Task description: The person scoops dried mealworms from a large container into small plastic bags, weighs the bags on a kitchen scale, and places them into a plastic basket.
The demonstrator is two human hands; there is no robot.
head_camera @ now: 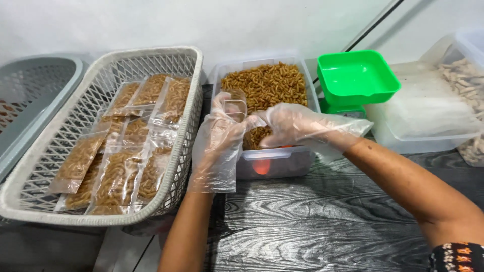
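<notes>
Both my gloved hands are over the tub [302, 156] of snacks [264, 85]: my left hand [219, 141] grips a small clear bag [235, 105] and my right hand [292, 126] pinches its top. I think I should hold the bag straight and low over the tub, so nothing spills on the table [322, 221].

We saw a dark table [322, 221] with a bold grey wood grain carrying everything. On its left part sat a white lattice basket [189, 126], and just beside that, further left, a grey basket [30, 100]. In the middle stood a clear plastic tub [275, 163] of brown spiral pasta. To its right we found a green scale [355, 78], then a clear lidded container [423, 121], with another clear box [469, 65] of pale pieces at the far right edge.
</notes>
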